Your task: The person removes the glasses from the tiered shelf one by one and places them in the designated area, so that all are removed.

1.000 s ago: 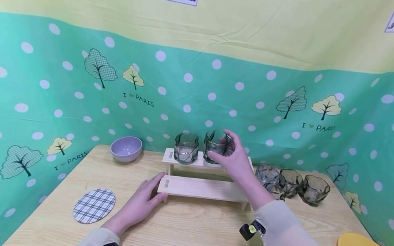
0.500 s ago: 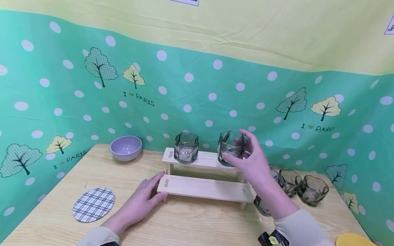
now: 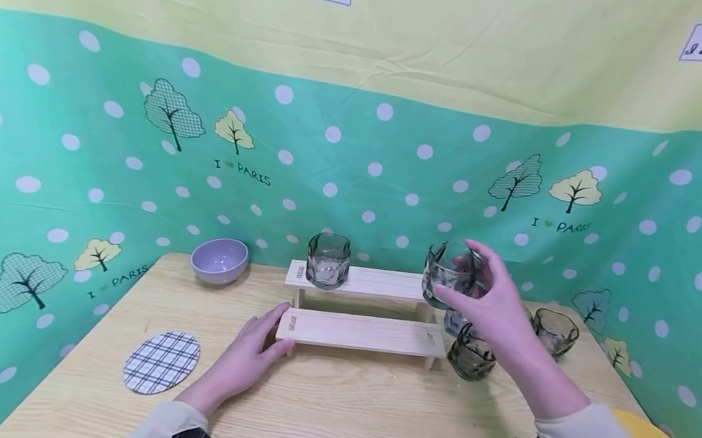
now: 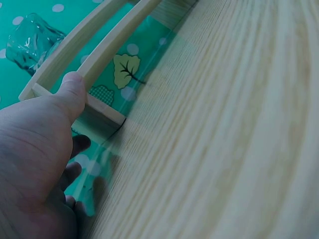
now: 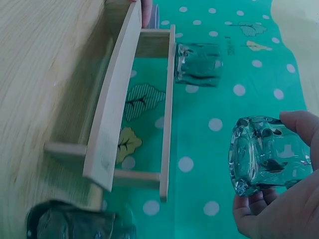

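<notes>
Low in the middle of the frame, the left hand [image 3: 244,359] lies flat with straight fingers against the wooden step shelf [image 3: 363,331] to keep it from sliding, while right of center the right hand [image 3: 500,314] grips a smoky glass cup [image 3: 447,275] in the air, just off the shelf's right end.

Between the right hand's fingers [image 3: 484,261], the tumbler [image 3: 447,275] is glossy, faceted smoky glass. At the left fingers [image 3: 269,322], the two-tier shelf [image 3: 363,331] is pale, matt bare wood, like the grained bench [image 3: 340,415].
</notes>
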A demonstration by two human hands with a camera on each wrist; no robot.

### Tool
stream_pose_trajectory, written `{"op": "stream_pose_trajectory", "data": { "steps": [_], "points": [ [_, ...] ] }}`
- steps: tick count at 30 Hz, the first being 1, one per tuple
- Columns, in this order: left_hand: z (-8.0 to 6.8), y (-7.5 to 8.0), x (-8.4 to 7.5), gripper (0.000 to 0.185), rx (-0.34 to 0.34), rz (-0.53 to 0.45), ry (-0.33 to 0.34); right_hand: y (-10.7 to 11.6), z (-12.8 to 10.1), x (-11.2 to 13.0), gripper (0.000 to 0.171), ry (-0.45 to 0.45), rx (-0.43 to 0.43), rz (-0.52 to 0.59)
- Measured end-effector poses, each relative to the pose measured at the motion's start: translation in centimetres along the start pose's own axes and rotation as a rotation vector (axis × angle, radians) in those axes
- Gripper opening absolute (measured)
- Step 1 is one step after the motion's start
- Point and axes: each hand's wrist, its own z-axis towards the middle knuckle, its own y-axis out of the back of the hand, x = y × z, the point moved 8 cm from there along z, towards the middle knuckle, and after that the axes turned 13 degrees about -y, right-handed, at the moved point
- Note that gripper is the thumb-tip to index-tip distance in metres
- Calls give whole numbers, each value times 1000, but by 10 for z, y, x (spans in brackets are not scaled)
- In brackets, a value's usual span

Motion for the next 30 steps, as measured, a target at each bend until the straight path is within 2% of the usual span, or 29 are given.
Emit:
{"op": "stream_pose_trajectory", "data": {
  "steps": [10,20,30],
  "points": [
    [1,1,-4,76,2,-6,-6,36,-16,-24,110,-1,-52,-31],
    [1,3,-5,76,2,0,-17,69,-24,-50,104,-28,-124,-126],
    [2,1,-4,76,-1,-5,-20,94,-32,-75,108,-51,-132,-178]
  ]
}}
